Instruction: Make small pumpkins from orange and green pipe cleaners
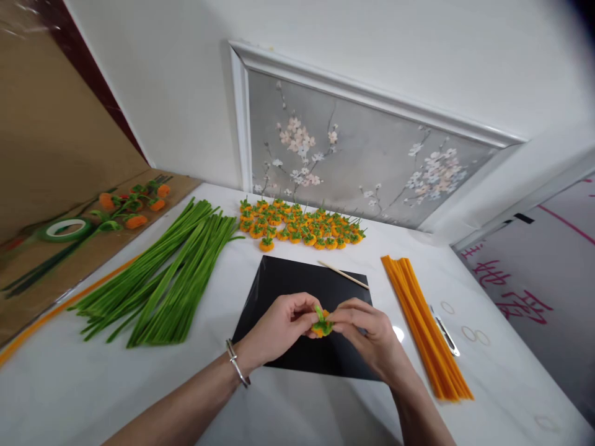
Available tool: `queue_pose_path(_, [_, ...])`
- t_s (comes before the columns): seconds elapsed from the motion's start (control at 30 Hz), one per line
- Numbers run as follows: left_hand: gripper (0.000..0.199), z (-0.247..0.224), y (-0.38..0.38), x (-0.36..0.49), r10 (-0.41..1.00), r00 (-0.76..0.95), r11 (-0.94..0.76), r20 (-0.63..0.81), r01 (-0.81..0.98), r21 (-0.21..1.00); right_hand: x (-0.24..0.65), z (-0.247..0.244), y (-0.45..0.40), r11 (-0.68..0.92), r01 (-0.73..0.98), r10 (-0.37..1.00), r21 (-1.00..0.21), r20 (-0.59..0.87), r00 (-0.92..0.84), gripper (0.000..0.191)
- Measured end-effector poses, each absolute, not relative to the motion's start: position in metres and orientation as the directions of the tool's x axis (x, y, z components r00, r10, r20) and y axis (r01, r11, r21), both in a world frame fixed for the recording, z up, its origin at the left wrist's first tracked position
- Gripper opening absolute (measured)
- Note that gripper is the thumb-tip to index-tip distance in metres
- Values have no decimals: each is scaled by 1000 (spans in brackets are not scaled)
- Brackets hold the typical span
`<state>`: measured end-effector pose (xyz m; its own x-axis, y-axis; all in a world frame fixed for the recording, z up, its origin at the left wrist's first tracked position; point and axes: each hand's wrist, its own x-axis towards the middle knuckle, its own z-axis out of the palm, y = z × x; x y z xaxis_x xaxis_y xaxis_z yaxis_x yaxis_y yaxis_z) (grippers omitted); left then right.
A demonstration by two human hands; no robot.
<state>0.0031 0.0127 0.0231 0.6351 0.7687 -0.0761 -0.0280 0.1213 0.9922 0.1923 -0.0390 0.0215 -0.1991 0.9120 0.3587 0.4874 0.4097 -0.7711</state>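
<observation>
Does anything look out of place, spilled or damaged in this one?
No spill or clear damage shows, though fingers partly hide the held orange-and-green piece. Slightly untidy: one green strip pokes out sideways from the green pile, and several thin rings lie scattered right of the orange strips.

2 hands (286, 328), 1 orange-green blossom (321, 329), dozens more sm. blossoms (292, 224) (exact no. unclear), min. 4 lg. blooms (136, 221), 1 blk mat (297, 275), 1 stick (344, 274), 1 bracelet (236, 362), 1 tape roll (86, 231), 1 metal clip (449, 339), min. 3 thin rings (475, 337), 1 orange bundle (425, 328) & approx. 2 green bundles (181, 282).
</observation>
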Motion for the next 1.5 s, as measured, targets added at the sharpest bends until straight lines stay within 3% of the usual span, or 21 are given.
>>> queue_pose_path(0.3, [8, 19, 13, 2, 766, 637, 95, -86, 20, 995, 177, 23, -41, 422, 663, 904, -618, 345, -254, 21])
queue_pose_path(0.57, [8, 18, 12, 2, 783, 620, 7, -40, 55, 998, 172, 17, -45, 439, 821, 858, -365, 440, -263, 20])
queue_pose_path(0.63, [9, 20, 11, 1, 803, 595, -14, -31, 71, 997, 173, 19, -46, 433, 799, 865, -416, 441, -239, 18])
queue_pose_path(0.8, [15, 28, 9, -1, 812, 584, -116, 1, 159, 981, 178, 30, -45, 298, 663, 944, -687, 314, -99, 13])
queue_pose_path(1.03, [15, 29, 7, 0, 813, 582, -140, 12, 175, 975, 176, 35, -44, 255, 649, 963, -717, 245, -107, 11])
queue_pose_path(1.13, [14, 27, 8, 2, 809, 588, -85, -11, 136, 987, 172, 33, -45, 278, 704, 956, -653, 262, -135, 15])
queue_pose_path(1.27, [11, 24, 12, 2, 749, 652, 129, -117, 30, 991, 167, 32, -46, 385, 763, 906, -519, 370, -205, 22])
queue_pose_path(1.37, [16, 24, 16, 0, 716, 673, 256, -187, -4, 967, 171, 32, -46, 555, 769, 793, -318, 479, -375, 27])
queue_pose_path(1.5, [17, 26, 18, -3, 695, 689, 293, -203, -13, 956, 183, 30, -46, 679, 732, 647, -54, 516, -562, 27])
